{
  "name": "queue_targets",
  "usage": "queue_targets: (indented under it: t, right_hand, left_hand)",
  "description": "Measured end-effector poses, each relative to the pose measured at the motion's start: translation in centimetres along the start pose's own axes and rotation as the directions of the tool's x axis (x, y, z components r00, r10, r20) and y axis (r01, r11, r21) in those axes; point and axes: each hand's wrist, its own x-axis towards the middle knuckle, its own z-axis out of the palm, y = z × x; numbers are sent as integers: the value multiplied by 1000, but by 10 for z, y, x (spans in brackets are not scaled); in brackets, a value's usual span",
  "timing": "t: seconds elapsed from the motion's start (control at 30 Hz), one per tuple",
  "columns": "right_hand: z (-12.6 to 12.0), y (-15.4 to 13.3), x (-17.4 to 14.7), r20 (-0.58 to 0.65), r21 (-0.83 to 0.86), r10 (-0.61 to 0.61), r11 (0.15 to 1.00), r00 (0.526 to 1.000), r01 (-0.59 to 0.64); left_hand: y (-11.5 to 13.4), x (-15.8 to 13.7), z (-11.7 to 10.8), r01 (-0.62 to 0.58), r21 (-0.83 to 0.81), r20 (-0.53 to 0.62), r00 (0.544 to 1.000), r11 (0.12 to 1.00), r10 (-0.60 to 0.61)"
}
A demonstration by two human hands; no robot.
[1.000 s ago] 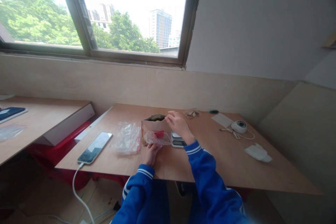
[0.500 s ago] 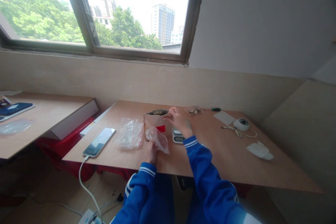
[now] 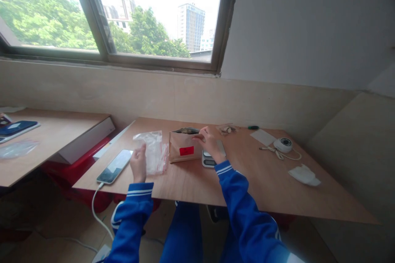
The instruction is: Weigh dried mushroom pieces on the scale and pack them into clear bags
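A brown paper bag (image 3: 173, 148) with a red label (image 3: 186, 151) stands upright with its top open; something pale shows inside, too small to name. At its upper right corner, my right hand (image 3: 212, 146) is closed in a pinch on the rim. To the left, my left hand (image 3: 138, 164) has its fingers bent together at the edge of a clear plastic bag (image 3: 153, 148), which lies over several flat zip bags (image 3: 163, 162). Right of the paper bag, a small digital scale (image 3: 209, 162) sits partly hidden behind my right wrist.
A phone (image 3: 115, 167) on a white cable lies at the table's left. Behind the scale is a small bag of pale pieces (image 3: 227, 130). Farther right are a green-handled tool (image 3: 253, 128), white paper (image 3: 263, 137), a round white device (image 3: 283, 144) and a crumpled tissue (image 3: 305, 175).
My left hand has moved left with the clear plastic bag, from in front of the paper bag to the zip bags. The red label now shows fully. My right hand stays in place.
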Motion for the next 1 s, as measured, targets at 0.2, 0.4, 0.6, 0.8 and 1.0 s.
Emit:
queue_targets:
  t: [0.2, 0.4, 0.6, 0.8, 1.0]
  right_hand:
    - [1, -6, -7, -20, -29, -18, 999, 1000, 17]
    - [-3, -15, -29, -38, -86, -51, 995, 998, 47]
    - [8, -34, -86, -139, -208, -60, 978, 988, 30]
    - [52, -36, -136, -146, -217, 124, 964, 981, -154]
    - [80, -12, -120, 51, -175, 354, 924, 934, -341]
  left_hand:
    - [-3, 32, -1, 132, 610, -109, 991, 781, -83]
    - [-38, 27, 17, -472, 685, 316, 879, 555, 358]
    - [-78, 24, 33, -473, 755, 530, 848, 453, 1]
    - [-89, 20, 33, -493, 761, 520, 852, 421, 60]
    - [-85, 19, 31, -478, 748, 504, 861, 460, 74]
